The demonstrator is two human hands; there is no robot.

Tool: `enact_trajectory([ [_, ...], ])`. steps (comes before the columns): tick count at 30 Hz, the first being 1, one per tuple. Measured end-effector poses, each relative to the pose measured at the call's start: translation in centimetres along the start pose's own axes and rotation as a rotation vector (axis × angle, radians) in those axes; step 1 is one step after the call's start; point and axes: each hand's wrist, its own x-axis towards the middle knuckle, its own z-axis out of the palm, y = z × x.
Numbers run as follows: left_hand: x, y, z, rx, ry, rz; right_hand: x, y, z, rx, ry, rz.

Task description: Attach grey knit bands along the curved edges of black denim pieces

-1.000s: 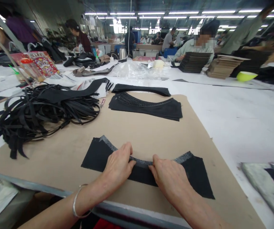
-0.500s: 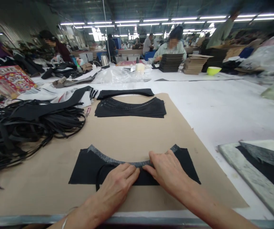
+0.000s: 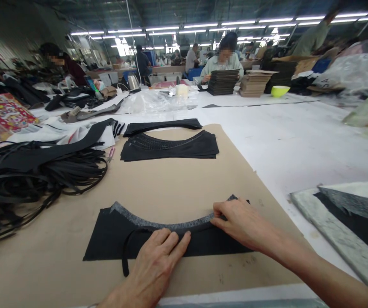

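Observation:
A black fabric piece point(image 3: 105, 235) with a curved, speckled grey edge band point(image 3: 129, 214) lies flat in front of me. Along the curve runs a narrow black strip point(image 3: 125, 252), its loose left end bending down onto the fabric. My left hand point(image 3: 161, 256) rests on the fabric at the middle of the curve, fingers stretched out and pressing on the strip. Farther right along the curve, my right hand point(image 3: 236, 220) has thumb and forefinger pinched on the strip at the grey band. It covers part of the fabric's right end.
Brown paper point(image 3: 184, 184) covers the tabletop under the work. Black strips point(image 3: 52, 171) are heaped at left. Curved black fabric pieces point(image 3: 171, 152) are stacked ahead. A marbled slab point(image 3: 328, 226) bearing fabric is at right. A co-worker point(image 3: 224, 60) sits behind stacked dark pieces point(image 3: 224, 81).
My right hand has moved right along the curved edge, away from my left hand. My left hand stays near the middle, its forefinger now spread. The camera view has shifted slightly.

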Motion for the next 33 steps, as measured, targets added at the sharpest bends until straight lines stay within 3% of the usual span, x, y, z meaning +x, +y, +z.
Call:
enact_trajectory([
  [16,0.4,0.2,0.0,0.045,-0.074,-0.016,0.4,0.3,0.7,-0.013,-0.016,-0.025],
  [22,1.3,0.5,-0.7,0.058,-0.109,-0.047,0.6,0.6,0.9,-0.039,0.015,0.105],
  [26,1.6,0.6,-0.6,0.044,-0.075,-0.061,0.5,2.3,0.9,0.018,0.066,0.191],
  [33,0.8,0.8,0.7,0.048,0.046,-0.042,0.5,6.6,0.7,0.404,0.001,0.215],
])
